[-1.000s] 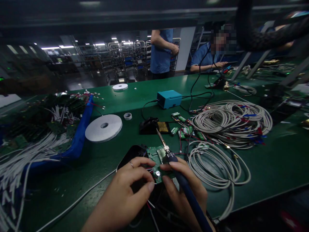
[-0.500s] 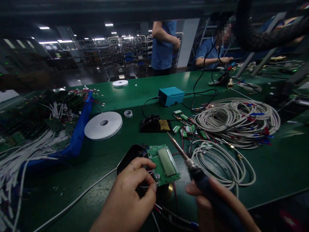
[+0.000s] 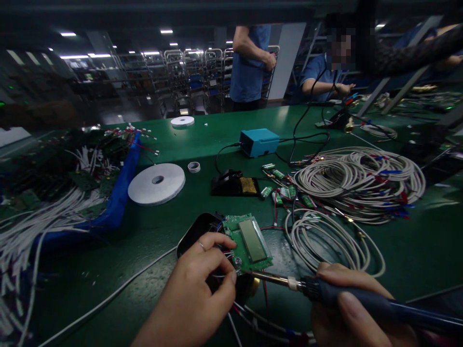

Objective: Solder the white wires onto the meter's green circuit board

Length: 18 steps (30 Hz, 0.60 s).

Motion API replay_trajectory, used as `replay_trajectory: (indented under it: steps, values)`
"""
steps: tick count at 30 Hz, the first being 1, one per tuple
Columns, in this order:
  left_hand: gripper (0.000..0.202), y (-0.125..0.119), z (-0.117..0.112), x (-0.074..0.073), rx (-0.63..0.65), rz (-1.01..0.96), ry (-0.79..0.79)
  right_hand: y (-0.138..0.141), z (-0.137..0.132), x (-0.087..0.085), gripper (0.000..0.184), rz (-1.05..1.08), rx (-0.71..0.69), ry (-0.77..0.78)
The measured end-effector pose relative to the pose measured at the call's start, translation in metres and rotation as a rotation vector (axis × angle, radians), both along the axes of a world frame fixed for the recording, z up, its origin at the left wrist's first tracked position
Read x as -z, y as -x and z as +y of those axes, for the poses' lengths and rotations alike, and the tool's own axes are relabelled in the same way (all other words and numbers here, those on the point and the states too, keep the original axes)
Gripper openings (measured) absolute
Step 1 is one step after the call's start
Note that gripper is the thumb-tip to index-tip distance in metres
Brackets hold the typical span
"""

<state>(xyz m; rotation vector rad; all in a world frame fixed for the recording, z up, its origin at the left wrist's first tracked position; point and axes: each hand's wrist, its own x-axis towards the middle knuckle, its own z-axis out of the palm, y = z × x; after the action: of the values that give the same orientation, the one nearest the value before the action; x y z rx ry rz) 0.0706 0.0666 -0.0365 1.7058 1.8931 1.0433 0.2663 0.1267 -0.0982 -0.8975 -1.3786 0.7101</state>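
Right hand (image 3: 352, 311): grip closed around the handle of a soldering iron (image 3: 314, 287), which points left
Left hand (image 3: 195, 284): fingers curled at the board's left edge beside thin wires (image 3: 227, 254); cannot tell whether the grip is pinching one
Circuit board (image 3: 236, 227): above the tabletop (image 3: 155, 236) between the hands, display (image 3: 252, 241) facing up
Iron tip (image 3: 248, 272): at the board's near edge; contact cannot be told
Black casing (image 3: 191, 232): behind the left hand, partly hidden
Cable coils (image 3: 327, 236): to the right
White roll (image 3: 170, 185): left, beyond the casing
Iron stand (image 3: 226, 185): beyond the board
Teal box (image 3: 260, 143): behind the stand
Co-workers (image 3: 248, 72): two in blue shirts, past the tabletop
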Motion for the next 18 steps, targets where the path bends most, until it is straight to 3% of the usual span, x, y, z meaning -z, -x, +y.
replay_trajectory:
  steps: [5,13,18]
  values:
    - [0.017,0.0011,-0.0009,0.0023,0.001,-0.007,0.024,-0.0002,0.0015,0.0021,0.007,-0.002,-0.073,0.014]
    - [0.018,0.0002,-0.0006,0.0022,0.005,-0.009,0.036,0.0000,0.0019,0.0066,0.008,-0.026,-0.028,0.016]
    - [0.018,0.0004,-0.0014,0.0027,-0.003,-0.008,0.030,0.0057,0.0012,0.0030,0.015,0.110,0.021,-0.023]
